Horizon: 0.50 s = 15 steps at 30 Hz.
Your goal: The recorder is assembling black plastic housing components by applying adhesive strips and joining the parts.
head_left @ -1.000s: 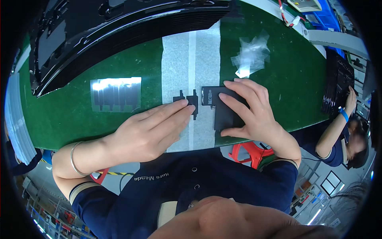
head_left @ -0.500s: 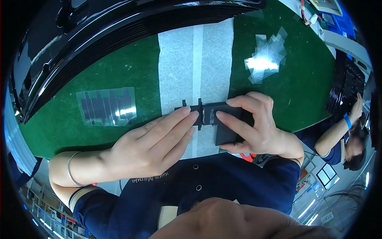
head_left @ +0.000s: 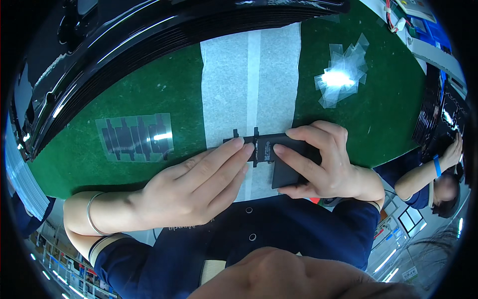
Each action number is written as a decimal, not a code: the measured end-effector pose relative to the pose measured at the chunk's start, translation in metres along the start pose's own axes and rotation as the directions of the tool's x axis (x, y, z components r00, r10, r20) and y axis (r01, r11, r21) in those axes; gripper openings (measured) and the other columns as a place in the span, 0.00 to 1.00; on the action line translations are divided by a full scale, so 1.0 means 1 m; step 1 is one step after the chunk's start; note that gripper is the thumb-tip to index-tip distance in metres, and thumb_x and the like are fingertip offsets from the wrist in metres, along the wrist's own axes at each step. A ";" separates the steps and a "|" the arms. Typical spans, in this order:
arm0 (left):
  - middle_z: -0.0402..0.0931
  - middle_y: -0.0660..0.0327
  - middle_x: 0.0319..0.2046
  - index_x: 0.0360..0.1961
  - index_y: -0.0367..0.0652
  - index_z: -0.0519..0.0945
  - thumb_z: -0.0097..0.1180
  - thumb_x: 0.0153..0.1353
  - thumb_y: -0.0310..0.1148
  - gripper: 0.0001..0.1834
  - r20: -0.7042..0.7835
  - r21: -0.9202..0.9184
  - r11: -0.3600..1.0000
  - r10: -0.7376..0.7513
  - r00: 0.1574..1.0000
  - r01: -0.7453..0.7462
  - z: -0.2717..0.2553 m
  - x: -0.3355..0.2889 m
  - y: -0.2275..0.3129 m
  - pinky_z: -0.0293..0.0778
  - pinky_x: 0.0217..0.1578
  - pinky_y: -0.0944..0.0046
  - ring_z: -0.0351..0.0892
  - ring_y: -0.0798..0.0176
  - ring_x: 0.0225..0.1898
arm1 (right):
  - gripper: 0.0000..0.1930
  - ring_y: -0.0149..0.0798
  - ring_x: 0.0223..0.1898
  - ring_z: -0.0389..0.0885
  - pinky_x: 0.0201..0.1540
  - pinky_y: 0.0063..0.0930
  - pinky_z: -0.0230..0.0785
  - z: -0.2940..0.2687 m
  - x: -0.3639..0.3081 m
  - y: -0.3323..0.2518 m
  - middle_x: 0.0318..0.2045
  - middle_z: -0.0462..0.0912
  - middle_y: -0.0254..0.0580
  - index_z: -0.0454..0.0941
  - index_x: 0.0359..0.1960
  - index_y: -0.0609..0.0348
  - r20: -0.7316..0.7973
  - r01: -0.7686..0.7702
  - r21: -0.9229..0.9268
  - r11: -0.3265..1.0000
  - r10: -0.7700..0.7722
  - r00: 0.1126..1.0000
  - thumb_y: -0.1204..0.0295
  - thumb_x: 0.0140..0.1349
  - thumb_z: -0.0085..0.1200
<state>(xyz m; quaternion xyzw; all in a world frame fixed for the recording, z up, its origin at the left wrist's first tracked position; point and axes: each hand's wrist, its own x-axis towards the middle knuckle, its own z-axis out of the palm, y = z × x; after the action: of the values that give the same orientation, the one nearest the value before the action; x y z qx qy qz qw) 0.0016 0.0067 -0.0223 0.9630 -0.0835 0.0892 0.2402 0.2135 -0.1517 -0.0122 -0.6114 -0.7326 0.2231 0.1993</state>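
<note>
My right hand (head_left: 326, 164) grips a flat black rectangular block (head_left: 285, 173), its thumb and fingers set along the block's edges and top. Beside the block, and touching or overlapping its left part, lies a thin black strip with narrow tabs (head_left: 255, 160). The fingers of my left hand (head_left: 191, 184) are stretched out together, tips resting on this strip. They cover much of it, so how far strip and block are joined I cannot tell. Both pieces lie over a pale paper sheet (head_left: 274, 70) on the green work surface (head_left: 159, 84).
To the left is a clear sheet bearing several dark tabbed strips (head_left: 140, 138). At the right lies a pile of clear film pieces (head_left: 343, 74). A large glossy black ribbed part (head_left: 179, 32) runs along the far side. Another person's arm (head_left: 423, 174) shows at far right.
The whole view has shifted slightly, so things appear a little further right and lower. Both hands keep nearly the same pose on the strip and the block.
</note>
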 end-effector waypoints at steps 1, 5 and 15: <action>0.76 0.48 0.43 0.32 0.34 0.77 0.57 0.47 0.23 0.09 -0.002 0.003 1.000 0.004 1.000 -0.004 0.000 0.000 0.000 0.78 0.46 0.65 0.74 0.51 0.49 | 0.32 0.45 0.44 0.67 0.45 0.36 0.59 0.001 0.000 0.000 0.47 0.70 0.45 0.79 0.45 0.55 -0.005 -0.001 -0.001 1.000 0.001 1.000 0.56 0.32 0.62; 0.76 0.48 0.43 0.32 0.34 0.77 0.57 0.48 0.23 0.09 -0.003 0.005 1.000 0.001 1.000 -0.001 0.000 -0.002 0.000 0.78 0.46 0.65 0.74 0.51 0.49 | 0.32 0.45 0.44 0.67 0.45 0.36 0.59 0.002 0.000 -0.001 0.47 0.70 0.45 0.79 0.45 0.56 -0.012 0.006 -0.006 1.000 -0.006 1.000 0.55 0.33 0.61; 0.76 0.47 0.43 0.33 0.34 0.77 0.57 0.48 0.23 0.09 0.002 0.003 1.000 0.015 1.000 -0.015 0.000 -0.003 -0.001 0.78 0.47 0.65 0.74 0.51 0.49 | 0.32 0.45 0.44 0.67 0.45 0.36 0.59 0.004 0.000 -0.003 0.47 0.70 0.45 0.78 0.46 0.56 -0.011 0.014 -0.034 0.999 -0.014 1.000 0.56 0.34 0.61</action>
<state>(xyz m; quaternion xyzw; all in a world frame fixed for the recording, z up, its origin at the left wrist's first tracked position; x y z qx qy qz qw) -0.0011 0.0077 -0.0228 0.9628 -0.0908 0.0900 0.2382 0.2093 -0.1522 -0.0137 -0.6108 -0.7393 0.2057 0.1948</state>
